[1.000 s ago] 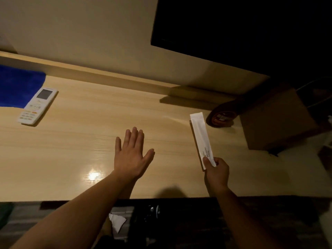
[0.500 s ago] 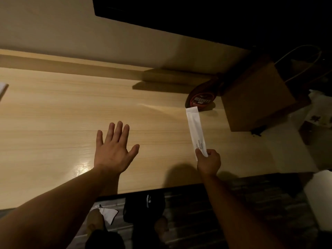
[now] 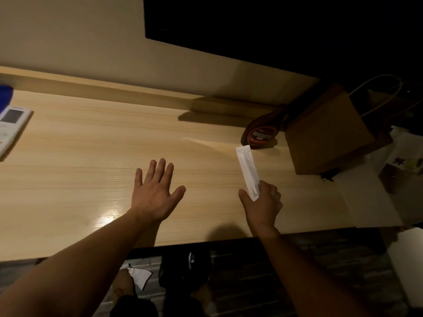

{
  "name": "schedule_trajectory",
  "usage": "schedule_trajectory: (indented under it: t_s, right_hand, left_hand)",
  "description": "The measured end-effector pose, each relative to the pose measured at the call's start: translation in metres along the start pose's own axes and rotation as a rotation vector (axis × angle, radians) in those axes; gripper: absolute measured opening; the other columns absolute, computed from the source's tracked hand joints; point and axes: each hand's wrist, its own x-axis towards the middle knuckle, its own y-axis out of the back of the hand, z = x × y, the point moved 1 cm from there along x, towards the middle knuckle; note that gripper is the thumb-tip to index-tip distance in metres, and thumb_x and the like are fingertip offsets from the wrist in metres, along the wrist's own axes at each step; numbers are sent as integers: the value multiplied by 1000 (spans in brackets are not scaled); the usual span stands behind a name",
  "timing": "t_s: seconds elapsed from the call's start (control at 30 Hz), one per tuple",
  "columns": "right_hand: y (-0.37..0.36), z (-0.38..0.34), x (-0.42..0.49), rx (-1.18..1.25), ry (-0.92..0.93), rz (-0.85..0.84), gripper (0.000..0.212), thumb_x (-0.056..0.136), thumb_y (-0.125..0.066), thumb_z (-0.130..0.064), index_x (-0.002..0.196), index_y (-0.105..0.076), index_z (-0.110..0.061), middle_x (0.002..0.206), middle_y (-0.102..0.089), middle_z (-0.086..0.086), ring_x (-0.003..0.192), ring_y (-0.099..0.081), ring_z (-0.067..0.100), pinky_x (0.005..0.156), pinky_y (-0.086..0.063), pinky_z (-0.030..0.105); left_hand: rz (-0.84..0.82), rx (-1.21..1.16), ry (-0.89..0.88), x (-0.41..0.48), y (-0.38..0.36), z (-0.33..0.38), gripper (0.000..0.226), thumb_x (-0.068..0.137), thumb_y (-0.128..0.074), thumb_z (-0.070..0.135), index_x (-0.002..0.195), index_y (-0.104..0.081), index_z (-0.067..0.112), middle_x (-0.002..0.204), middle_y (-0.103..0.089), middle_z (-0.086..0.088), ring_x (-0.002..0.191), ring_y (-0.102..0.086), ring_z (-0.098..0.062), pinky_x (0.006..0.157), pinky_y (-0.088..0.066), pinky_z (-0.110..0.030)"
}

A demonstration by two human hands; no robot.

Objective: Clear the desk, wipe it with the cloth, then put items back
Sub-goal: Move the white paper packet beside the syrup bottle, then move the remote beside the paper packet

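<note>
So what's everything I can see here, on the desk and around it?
desk: one, pale wood grain, fills the middle of the view
remote control: one, white with a grey screen, far left of the desk, partly cut off
cloth: one, blue, far left edge behind the remote, mostly out of view
syrup bottle: one, dark brown with a red label, lying at the back right of the desk
paper bag: one, brown with cord handles, right of the bottle
slim packet: one, white, near end pinched in the right hand
dark screen: one, black, on the wall above
left hand: open, fingers spread, over the middle of the desk
right hand: closed on the packet's near end
</note>
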Motion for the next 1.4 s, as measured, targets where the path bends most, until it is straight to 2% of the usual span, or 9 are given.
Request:
schedule_trajectory:
  t_s: [0.1, 0.2, 0.53, 0.67, 0.93, 1.03, 1.17, 1.3, 1.4]
  right_hand:
    - [-5, -44, -5, -8, 160, -112, 76, 86, -70, -62, 146, -51, -18, 149, -50, 6, 139, -41, 26, 112, -32, 48]
    - [-17, -102, -13, 27, 268, -215, 80, 88, -66, -64, 153, -44, -22, 158, -43, 2, 146, -35, 21, 116, -27, 43]
    - [-86, -304, -68, 97, 516, -414, 80, 90, -63, -66, 154, -44, -22, 154, -49, -1, 143, -40, 19, 114, -30, 36]
    - [-115, -363, -88, 98, 573, -498, 78, 91, -64, -63, 152, -47, -17, 152, -51, 2, 141, -42, 21, 114, -30, 37]
    - [-179, -461, -121, 119, 573, -611, 79, 86, -69, -64, 142, -53, -11, 138, -59, 7, 127, -54, 26, 101, -50, 42]
    - [-200, -495, -132, 161, 486, -631, 76, 84, -69, -68, 127, -59, -7, 124, -63, 9, 118, -59, 29, 92, -55, 43]
    - [-223, -528, -140, 237, 322, -667, 71, 76, -69, -76, 107, -68, -12, 104, -72, 7, 92, -70, 27, 79, -62, 42]
    - [-228, -549, -148, 176, 283, -655, 88, 61, -68, -86, 116, -64, -17, 111, -68, 5, 98, -68, 27, 77, -59, 38]
    - [-231, -558, -153, 106, 319, -635, 87, 66, -77, -76, 126, -57, -16, 115, -62, 6, 105, -63, 27, 81, -59, 39]
  left_hand:
    - [60, -48, 24, -15, 17, -17, 83, 101, -12, 77, 168, 5, 32, 176, 18, 4, 160, 25, -18, 130, 12, -53]
    - [120, -47, 127, -36, 35, -56, 81, 102, -12, 75, 169, 2, 31, 176, 16, 2, 161, 22, -19, 130, 10, -52]
    - [242, -41, 545, -96, 78, -215, 85, 102, -15, 73, 170, -2, 23, 178, 6, -4, 164, 10, -24, 131, 2, -55]
    - [230, -42, 677, -99, 82, -257, 92, 100, -10, 77, 169, 6, 19, 177, 12, -4, 163, 15, -23, 130, 3, -57]
    - [183, 0, 729, -95, 71, -270, 95, 97, -3, 80, 166, 17, 17, 175, 20, -4, 161, 24, -22, 130, 8, -57]
    - [177, -5, 729, -95, 71, -273, 96, 96, -2, 81, 166, 18, 18, 175, 23, -3, 160, 26, -23, 129, 11, -57]
    - [169, -12, 726, -94, 70, -274, 95, 96, 0, 82, 164, 23, 19, 173, 27, -4, 159, 28, -24, 129, 12, -57]
    - [190, 1, 722, -93, 68, -275, 93, 96, -2, 80, 162, 23, 20, 174, 25, -3, 160, 26, -23, 128, 12, -57]
    - [207, 18, 728, -92, 66, -276, 93, 96, -2, 81, 163, 18, 20, 174, 20, -4, 161, 21, -24, 128, 11, -57]
